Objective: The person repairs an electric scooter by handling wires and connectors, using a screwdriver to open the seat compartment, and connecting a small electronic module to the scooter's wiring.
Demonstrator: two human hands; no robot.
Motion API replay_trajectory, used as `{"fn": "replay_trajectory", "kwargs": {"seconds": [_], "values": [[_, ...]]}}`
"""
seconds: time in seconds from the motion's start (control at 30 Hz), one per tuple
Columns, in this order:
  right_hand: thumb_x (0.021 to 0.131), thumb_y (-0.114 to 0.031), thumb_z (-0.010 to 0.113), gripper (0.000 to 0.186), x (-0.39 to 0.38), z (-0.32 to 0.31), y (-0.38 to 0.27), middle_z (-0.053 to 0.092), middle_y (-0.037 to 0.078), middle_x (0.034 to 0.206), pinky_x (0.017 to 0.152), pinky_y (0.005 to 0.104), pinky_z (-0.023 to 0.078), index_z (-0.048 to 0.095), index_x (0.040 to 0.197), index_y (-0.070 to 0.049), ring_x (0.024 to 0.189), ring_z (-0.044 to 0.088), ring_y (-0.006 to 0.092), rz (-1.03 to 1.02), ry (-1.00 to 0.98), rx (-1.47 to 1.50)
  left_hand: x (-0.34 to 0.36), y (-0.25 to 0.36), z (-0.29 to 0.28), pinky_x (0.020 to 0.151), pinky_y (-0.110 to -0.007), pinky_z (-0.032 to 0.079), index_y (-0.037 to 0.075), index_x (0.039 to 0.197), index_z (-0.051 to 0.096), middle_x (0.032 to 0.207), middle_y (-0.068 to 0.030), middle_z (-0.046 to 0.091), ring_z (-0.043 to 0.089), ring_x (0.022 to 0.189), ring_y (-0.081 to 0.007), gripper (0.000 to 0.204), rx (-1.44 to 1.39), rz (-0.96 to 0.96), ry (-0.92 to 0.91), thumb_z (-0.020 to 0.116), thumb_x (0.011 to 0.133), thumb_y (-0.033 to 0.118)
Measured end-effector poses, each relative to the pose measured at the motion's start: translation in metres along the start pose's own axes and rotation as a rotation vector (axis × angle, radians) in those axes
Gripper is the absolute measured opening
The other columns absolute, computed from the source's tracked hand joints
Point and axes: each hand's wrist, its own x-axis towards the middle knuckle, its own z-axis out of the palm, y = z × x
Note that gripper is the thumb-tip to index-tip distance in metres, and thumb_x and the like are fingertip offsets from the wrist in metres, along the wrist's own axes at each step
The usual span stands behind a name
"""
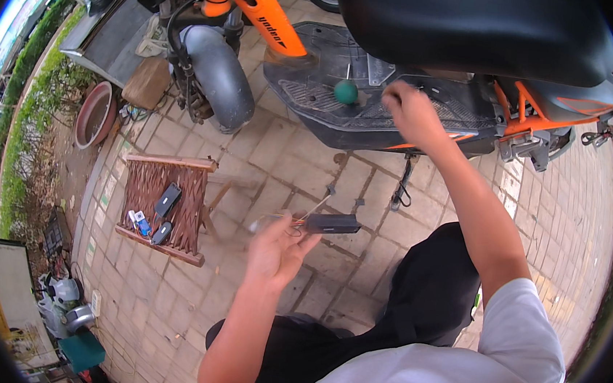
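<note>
Left hand [276, 253]: grip pinching black box [336, 224], wired end.
Right hand [413, 115]: over footboard [312, 113], near edge; I can't tell its grip.
Orange frame [263, 4]: dark lettering [272, 31].

reddish basin [113, 105], left | brown block [147, 83] near basin | green hedge [27, 123], far left | teal box [82, 351], lower left, near yellow-white board [16, 297]

1 brown stool [172, 160] stands on beige paving [272, 126] near a green hedge [23, 137].
</note>
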Motion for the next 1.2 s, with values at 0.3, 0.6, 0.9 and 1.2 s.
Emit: {"fn": "replay_trajectory", "kwargs": {"seconds": [0.3, 0.6, 0.9, 1.2], "values": [[0.097, -0.013, 0.053, 0.017, -0.114, 0.039, -0.100, 0.063, 0.024, 0.083, 0.066, 0.0456, 0.050, 0.047, 0.104, 0.000, 0.077, 0.064, 0.0424, 0.033, -0.203, 0.463, -0.004, -0.017, 0.028, 0.107, -0.050, 0.043, 0.001, 0.099, 0.054, 0.108, -0.0136, 0.059, 0.057, 0.114, -0.0285, 0.030, -0.157, -0.016, 0.101, 0.050, 0.101, 0.030], [0.095, -0.016, 0.053, 0.018, -0.087, 0.017, -0.085, 0.064, 0.022, 0.070, 0.060, 0.0532, 0.050, 0.045, 0.100, -0.001, 0.067, 0.064, 0.0433, -0.072, -0.228, -0.018, -0.012, -0.003, 0.016, 0.094, -0.039, 0.045, 0.003, 0.110, 0.054, 0.107, -0.0140, 0.057, 0.056, 0.107, -0.0305, 0.048, 0.551, 0.262, 0.478, 0.069, 0.088, 0.042], [0.098, -0.013, 0.049, 0.013, -0.098, 0.040, -0.094, 0.060, 0.016, 0.075, 0.063, 0.0417, 0.048, 0.048, 0.099, 0.000, 0.069, 0.061, 0.0296, -0.005, -0.244, 0.328, -0.007, -0.033, 0.031, 0.075, -0.048, 0.051, -0.002, 0.141, 0.034, 0.105, -0.0277, 0.063, 0.063, 0.089, -0.0445, 0.072, 1.726, 0.737, -0.068, 0.071, 0.085, 0.023], [0.093, -0.006, 0.065, 0.013, -0.099, 0.015, -0.087, 0.064, 0.003, 0.088, 0.075, 0.0264, 0.051, 0.066, 0.104, 0.000, 0.085, 0.061, 0.0117, 0.065, -0.383, 0.972, -0.014, -0.021, 0.022, 0.084, -0.042, 0.054, 0.002, 0.143, 0.037, 0.113, -0.0158, 0.060, 0.064, 0.093, -0.0242, 0.051, 0.420, 0.091, -0.239, 0.047, 0.096, 0.018]]}}
